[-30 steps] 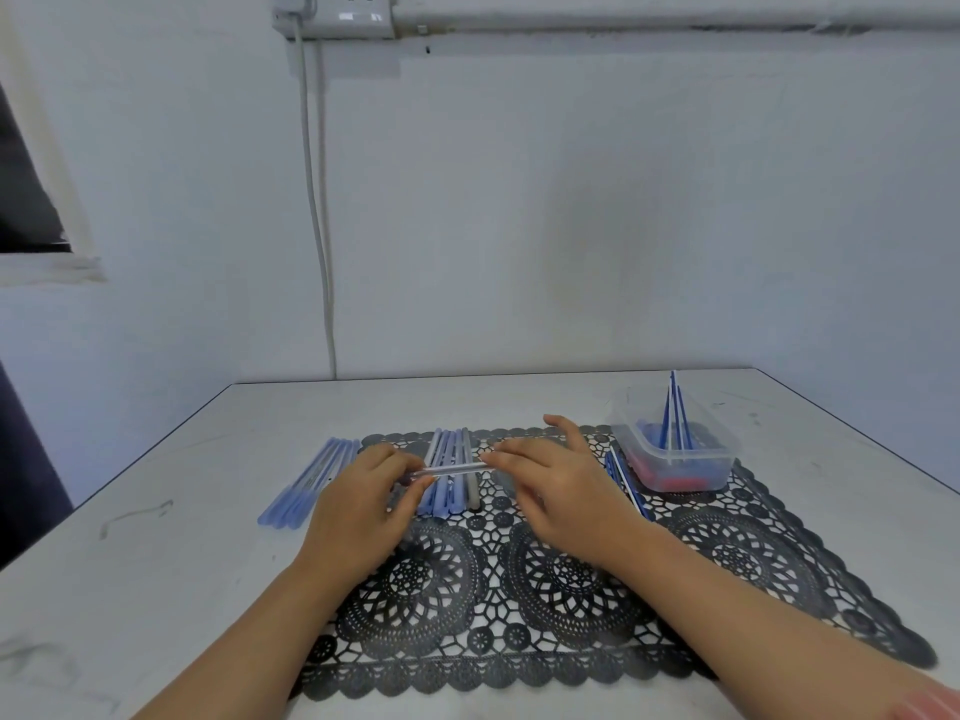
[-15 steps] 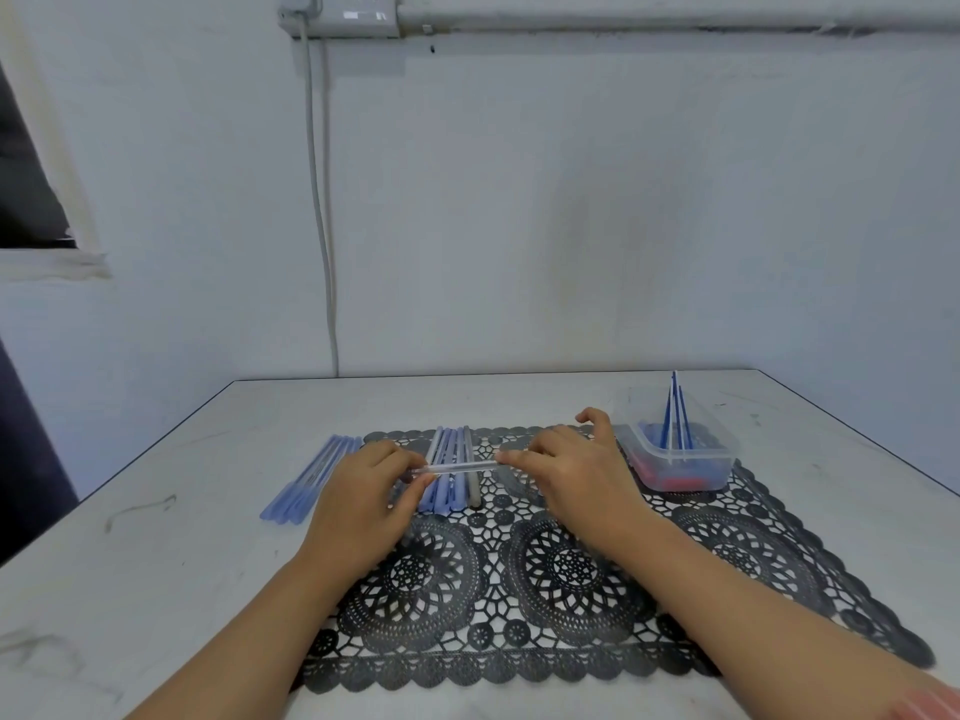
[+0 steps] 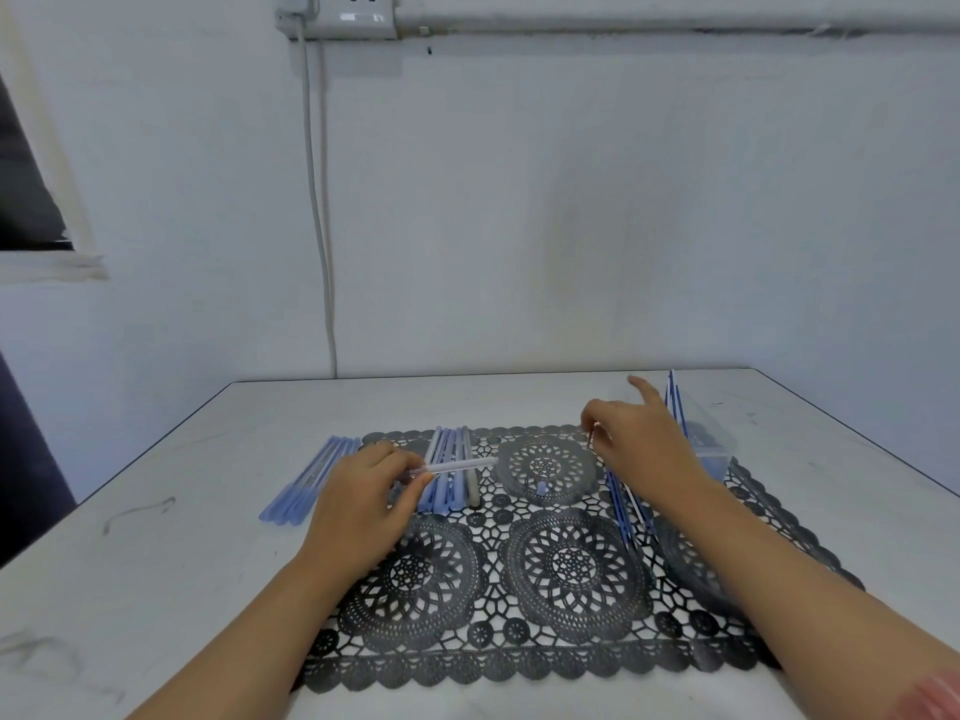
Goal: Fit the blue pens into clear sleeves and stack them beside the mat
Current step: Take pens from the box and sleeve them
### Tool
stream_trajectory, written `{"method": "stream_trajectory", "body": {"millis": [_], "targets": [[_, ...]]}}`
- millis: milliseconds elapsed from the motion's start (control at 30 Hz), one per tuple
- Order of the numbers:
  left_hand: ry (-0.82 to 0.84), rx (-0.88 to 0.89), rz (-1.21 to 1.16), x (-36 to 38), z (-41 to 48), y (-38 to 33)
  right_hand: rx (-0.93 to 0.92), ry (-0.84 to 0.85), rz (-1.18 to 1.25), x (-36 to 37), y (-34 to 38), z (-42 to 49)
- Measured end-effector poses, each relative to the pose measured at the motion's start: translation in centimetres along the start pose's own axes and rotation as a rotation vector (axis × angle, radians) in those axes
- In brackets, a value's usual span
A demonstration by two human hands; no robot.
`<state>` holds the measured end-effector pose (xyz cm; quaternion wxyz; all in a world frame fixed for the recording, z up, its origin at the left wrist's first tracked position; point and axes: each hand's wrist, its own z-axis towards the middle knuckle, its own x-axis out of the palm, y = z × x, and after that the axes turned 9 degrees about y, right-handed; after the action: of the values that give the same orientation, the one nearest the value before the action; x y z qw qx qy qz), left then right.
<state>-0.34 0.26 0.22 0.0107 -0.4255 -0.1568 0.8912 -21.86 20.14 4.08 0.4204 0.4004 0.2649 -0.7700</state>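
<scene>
Left hand [image 3: 363, 493], in the lower middle of the frame, pinched one end of a clear sleeve [image 3: 460, 466] between thumb and fingertips. The sleeve lay roughly level, pointing toward the right of the frame, and was held just above a row of blue pens [image 3: 444, 475] that lay side by side on the upper left part of the black lace mat [image 3: 519, 641]. A pale grey tube [image 3: 471, 478] lay at the right edge of that row.

Right hand [image 3: 641, 449] was right of centre, apart from the sleeve, its index finger stretched out toward a clear plastic tub [image 3: 722, 444] at the mat's upper right corner. Its other fingers were bent and motion blur smeared them, so I could not tell whether they held anything. Thin blue refills [image 3: 674, 402] stood on end in the tub, leaning against its wall. More thin blue sticks [image 3: 621, 506] lay loose on the mat just under the right wrist, and a small blue cap [image 3: 542, 488] sat near the mat's middle.

On the bare white tabletop [image 3: 156, 563], just beside the mat's left edge, a stack of sleeved pens [image 3: 311, 480] lay slanted toward the lower left. A wall socket [image 3: 337, 15] with a hanging cable [image 3: 319, 200] showed at the upper left.
</scene>
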Motion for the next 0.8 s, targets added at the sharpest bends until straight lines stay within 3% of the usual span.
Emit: {"method": "stream_trajectory", "body": {"millis": [300,500,800], "targets": [[-0.011,-0.031,-0.017,0.0,-0.1,0.1,-0.185,0.132,-0.179,1.6,-1.0,-0.3],[-0.076,-0.123,-0.023,0.0,0.0,0.5,-0.175,0.353,-0.252,0.6,-0.5,-0.4],[-0.085,-0.174,0.004,-0.1,-0.1,0.4,-0.171,0.425,-0.321,0.4,-0.3,-0.5]]}}
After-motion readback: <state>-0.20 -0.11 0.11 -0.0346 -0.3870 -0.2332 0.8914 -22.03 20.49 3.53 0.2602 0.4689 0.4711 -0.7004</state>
